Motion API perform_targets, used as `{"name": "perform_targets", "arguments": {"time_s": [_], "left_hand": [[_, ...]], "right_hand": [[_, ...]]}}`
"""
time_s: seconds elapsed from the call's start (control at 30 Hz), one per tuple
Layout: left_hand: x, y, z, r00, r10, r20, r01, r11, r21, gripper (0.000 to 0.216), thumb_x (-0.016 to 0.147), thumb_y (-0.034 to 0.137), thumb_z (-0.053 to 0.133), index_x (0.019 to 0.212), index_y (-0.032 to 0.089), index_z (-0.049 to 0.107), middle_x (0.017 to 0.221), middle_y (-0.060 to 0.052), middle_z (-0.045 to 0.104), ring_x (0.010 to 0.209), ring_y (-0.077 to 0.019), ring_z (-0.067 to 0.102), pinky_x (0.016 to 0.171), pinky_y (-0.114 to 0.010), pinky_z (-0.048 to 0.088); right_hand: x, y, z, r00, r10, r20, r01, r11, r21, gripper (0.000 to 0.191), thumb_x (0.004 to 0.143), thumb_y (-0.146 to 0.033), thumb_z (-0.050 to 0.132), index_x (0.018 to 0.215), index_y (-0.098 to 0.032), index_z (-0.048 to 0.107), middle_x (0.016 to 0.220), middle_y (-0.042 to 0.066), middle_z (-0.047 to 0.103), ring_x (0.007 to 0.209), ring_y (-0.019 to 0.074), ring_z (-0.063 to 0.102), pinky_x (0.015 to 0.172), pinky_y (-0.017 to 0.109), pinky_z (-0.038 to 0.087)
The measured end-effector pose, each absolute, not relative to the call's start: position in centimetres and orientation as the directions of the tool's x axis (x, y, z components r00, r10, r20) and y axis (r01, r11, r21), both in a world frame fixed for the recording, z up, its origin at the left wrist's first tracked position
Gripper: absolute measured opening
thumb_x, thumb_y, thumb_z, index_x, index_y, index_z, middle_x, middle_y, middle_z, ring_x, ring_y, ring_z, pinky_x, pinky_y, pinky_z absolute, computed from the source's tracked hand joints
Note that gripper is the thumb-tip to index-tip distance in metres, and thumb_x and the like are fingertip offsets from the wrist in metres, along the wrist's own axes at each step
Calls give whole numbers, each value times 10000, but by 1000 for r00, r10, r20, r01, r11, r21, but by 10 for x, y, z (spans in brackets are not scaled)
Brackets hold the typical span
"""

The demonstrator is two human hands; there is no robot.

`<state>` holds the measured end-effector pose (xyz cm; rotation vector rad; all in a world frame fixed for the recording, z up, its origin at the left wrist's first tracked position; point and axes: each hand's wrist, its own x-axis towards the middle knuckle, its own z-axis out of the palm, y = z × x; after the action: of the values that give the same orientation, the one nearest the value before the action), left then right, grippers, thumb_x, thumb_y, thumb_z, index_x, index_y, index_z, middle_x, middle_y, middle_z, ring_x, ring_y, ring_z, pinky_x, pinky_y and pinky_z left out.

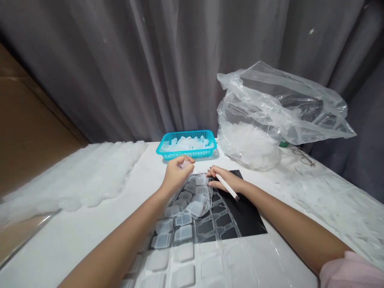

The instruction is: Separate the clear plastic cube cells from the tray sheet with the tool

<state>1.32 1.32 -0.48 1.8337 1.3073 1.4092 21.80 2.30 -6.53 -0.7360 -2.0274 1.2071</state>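
Note:
My left hand (177,173) is curled closed above the far end of a translucent plastic sheet (220,221). Between its thumb and fingers shows a small whitish translucent piece (184,164), partly hidden. My right hand (229,181) is closed around a slim white pen-like tool (227,187), its dark end pointing back toward me. Fingertips of that hand are at the small clear rounded-square pieces (196,208) heaped on the sheet. Rows of such pieces sit in the sheet's left part, while cut-out openings show at its right. A black board (250,220) lies partly underneath.
Behind my hands stands a blue perforated basket (186,153) with translucent pieces inside. A large clear plastic bag (249,148) holds more at the back right. Stacked translucent sheets (81,174) lie left, near a cardboard panel (33,96). Loose clear sheets (336,212) cover the right side.

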Motion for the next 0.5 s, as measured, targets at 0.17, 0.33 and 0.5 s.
{"name": "perform_targets", "arguments": {"time_s": [0.17, 0.33, 0.5], "left_hand": [[17, 8, -3, 39, 921, 386, 398, -369, 840, 76, 646, 165, 553, 717, 164, 582, 726, 9, 639, 701, -151, 604, 634, -256, 453], [19, 5, -6, 318, 814, 486, 475, -581, 661, 395, 748, 170, 578, 1142, 207, 568, 778, 15, 618, 691, -131, 588, 670, -260, 482], [25, -3, -8, 563, 600, 568, 471, -798, 375, 470, 797, 363, 666, 1227, 228, 532, 1114, -78, 636, 971, -193, 614, 833, -325, 505]], "right_hand": [[206, 14, -58, -603, 748, 277, 78, 401, -913, 381, 726, -319, 670, 776, -197, 313, 857, -8, 538, 765, 111, 497, 724, 241, 399], [205, 16, -52, -415, 849, 325, -18, 350, -937, 438, 684, -362, 723, 749, -192, 326, 716, -51, 451, 626, 76, 407, 603, 203, 352], [202, 7, -27, -274, 926, 260, -309, 171, -935, 485, 702, -425, 705, 738, -197, 278, 671, -65, 450, 553, 55, 410, 519, 177, 317]]}}
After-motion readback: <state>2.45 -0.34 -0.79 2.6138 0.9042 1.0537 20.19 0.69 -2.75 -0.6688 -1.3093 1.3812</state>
